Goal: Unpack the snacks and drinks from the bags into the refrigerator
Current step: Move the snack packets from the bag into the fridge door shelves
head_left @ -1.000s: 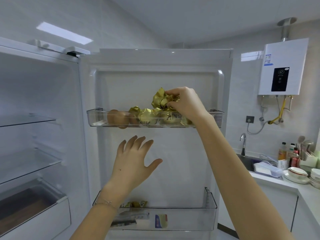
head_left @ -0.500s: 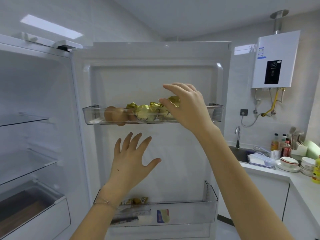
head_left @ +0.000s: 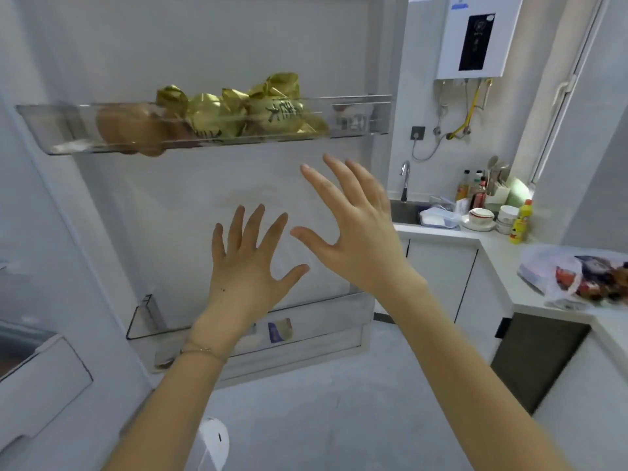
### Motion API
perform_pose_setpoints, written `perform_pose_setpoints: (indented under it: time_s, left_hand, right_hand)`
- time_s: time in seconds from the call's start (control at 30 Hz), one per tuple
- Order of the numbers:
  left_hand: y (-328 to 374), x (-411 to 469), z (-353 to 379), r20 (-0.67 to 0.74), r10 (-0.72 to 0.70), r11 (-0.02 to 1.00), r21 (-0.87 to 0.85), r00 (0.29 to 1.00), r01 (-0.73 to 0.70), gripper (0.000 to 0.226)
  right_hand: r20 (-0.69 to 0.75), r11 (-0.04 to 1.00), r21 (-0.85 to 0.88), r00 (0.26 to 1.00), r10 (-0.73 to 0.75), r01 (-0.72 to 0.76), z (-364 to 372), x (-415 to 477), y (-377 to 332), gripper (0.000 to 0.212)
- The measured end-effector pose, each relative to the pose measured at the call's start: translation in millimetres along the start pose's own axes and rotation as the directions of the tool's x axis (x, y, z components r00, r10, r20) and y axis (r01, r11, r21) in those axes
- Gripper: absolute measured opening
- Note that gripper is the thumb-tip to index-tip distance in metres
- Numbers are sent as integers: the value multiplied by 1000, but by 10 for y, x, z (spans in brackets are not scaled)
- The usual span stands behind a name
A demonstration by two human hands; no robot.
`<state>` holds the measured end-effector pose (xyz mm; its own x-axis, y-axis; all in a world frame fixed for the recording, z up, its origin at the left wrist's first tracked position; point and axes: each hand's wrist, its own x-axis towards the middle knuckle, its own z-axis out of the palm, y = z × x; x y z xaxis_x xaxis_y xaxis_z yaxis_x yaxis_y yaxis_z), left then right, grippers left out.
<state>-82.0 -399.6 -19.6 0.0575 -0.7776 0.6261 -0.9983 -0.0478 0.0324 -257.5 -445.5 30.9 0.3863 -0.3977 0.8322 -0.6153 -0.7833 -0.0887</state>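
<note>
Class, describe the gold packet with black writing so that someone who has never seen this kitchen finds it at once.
Start at the open refrigerator door, then its upper clear shelf. Right of the brown egg-shaped items sits a row of gold foil packets. The target packet is the tallest, near the right end, with large black characters on its front.

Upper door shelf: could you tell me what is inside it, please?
The upper door shelf holds gold-wrapped snacks and, left of them, brown egg-like things; anything behind them is hidden.
</note>
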Motion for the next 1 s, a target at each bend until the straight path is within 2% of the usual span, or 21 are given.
perform_pose_setpoints:
  time_s: [0.2,0.37,0.5,0.7,1.0]
  left_hand:
    - [453,-33,392,25,124,990,-63,992,-123,83]
    - [1070,27,681,20,239,956,-177,971,-232,78]
    - [1757,155,899,9,324,922,-227,946,-313,78]
    - [2958,395,1318,-4,404,869,-310,915,-385,78]
    - [4664,584,1937,60,502,791,-436,863,-430,81]
  right_hand:
    - [59,972,-93,973,222,-216,-137,-611,398,71]
    - [111,903,-204,907,406,-379,-460,-1183,976,76]
    - [93,822,-296,842,532,-486,-888,-1600,1570,77]
    - [52,715,-413,770,636,-563,-1556,-2173,2474,77]
    - [13,541,-521,627,779,-660,-2467,-2888,3626,76]
